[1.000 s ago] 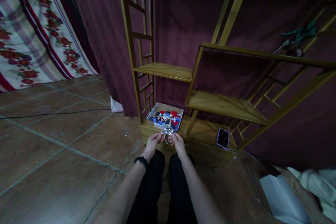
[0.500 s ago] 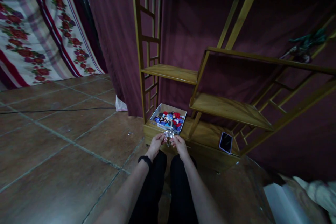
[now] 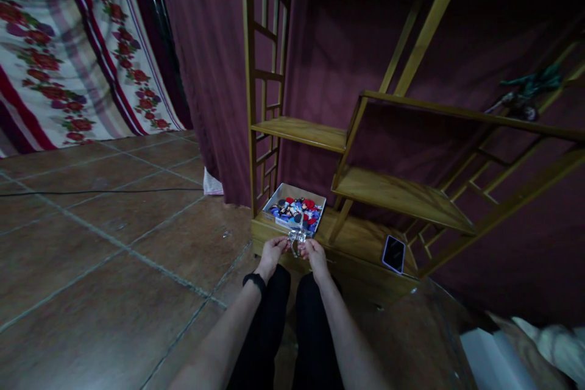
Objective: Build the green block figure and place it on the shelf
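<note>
Between my hands is a small shiny, silvery or clear item (image 3: 296,236) with a thin strand dangling from it; its exact kind is too small to make out. The fingertips of my left hand (image 3: 273,254) pinch its left side. On its right side, my right hand (image 3: 314,255) pinches it the same way. Just beyond my fingers, an open shallow box (image 3: 280,195) holds many small red, blue and dark figure-like pieces (image 3: 299,210). The held item overlaps the box's near edge in view.
A wooden shelf unit (image 3: 299,132) stands in front of a dark red curtain (image 3: 208,73). On its low board lies a tablet or phone (image 3: 393,253) to the right. A white box (image 3: 496,356) sits at lower right. A black cable (image 3: 114,191) crosses the tiled floor.
The view has shifted slightly. Both hands stay pinched on the shiny item, which has turned a little between the fingers.
</note>
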`<act>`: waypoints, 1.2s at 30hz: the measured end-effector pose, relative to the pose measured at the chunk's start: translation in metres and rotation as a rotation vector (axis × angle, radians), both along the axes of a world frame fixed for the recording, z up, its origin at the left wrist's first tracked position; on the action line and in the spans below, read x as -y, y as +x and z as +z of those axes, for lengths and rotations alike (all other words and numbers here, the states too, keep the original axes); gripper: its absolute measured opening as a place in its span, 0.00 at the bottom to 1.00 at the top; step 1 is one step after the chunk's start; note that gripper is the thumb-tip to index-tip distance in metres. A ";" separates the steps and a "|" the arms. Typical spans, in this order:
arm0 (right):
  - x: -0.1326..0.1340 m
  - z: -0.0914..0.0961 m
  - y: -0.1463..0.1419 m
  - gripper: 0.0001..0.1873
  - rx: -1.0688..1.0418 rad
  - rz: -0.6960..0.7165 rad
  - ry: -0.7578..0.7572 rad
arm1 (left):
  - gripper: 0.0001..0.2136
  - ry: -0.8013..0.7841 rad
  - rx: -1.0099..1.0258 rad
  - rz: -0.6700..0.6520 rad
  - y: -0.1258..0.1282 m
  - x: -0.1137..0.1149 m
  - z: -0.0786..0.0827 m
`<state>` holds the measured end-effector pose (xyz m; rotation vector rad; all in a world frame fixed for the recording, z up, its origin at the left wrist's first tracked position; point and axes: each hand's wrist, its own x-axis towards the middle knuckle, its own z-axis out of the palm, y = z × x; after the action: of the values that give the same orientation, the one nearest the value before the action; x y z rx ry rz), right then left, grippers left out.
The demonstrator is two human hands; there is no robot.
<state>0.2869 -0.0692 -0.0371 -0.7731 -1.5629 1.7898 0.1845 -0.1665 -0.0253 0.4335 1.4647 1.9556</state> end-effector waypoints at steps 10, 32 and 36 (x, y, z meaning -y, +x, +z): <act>0.002 0.002 0.001 0.18 0.013 -0.075 0.009 | 0.11 -0.064 -0.047 0.058 0.000 0.000 -0.003; -0.003 0.000 0.004 0.19 0.019 -0.032 -0.017 | 0.13 -0.056 -0.087 0.007 0.001 0.001 0.005; -0.003 -0.001 0.004 0.20 0.040 0.030 -0.010 | 0.12 -0.050 -0.136 -0.017 0.002 -0.003 0.002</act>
<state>0.2910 -0.0663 -0.0385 -0.7992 -1.6000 1.8152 0.1867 -0.1639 -0.0229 0.5648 1.5856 1.9040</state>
